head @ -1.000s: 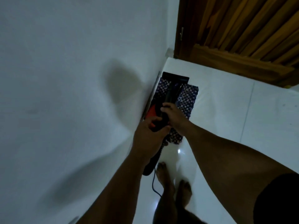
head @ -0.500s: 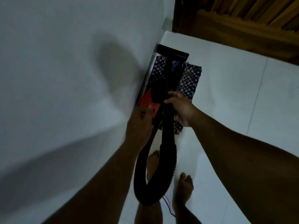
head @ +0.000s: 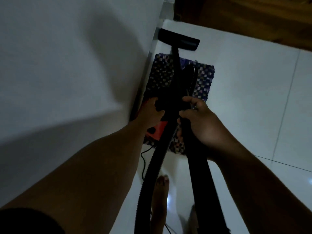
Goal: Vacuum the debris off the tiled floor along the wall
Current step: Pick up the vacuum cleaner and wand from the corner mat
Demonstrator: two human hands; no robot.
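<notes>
A red and black vacuum cleaner body (head: 157,130) sits on a checkered mat (head: 199,86) by the white wall (head: 67,65). My left hand (head: 150,112) grips the black top of the vacuum body. My right hand (head: 200,122) holds the black wand (head: 200,166), which runs down toward me. The flat black floor nozzle (head: 179,39) lies on the white tiled floor (head: 244,98) against the wall's base, past the mat. The ribbed black hose (head: 152,174) loops down between my arms. The dim light hides any debris.
A wooden door (head: 253,19) closes off the far end of the floor strip. The thin power cord (head: 143,161) trails on the tiles near my bare feet (head: 162,196). Open tiles stretch to the right.
The nozzle has slid forward off the mat onto bare tiles near the door. My head has come closer and tipped down; the hose loop now hangs lower between my arms.
</notes>
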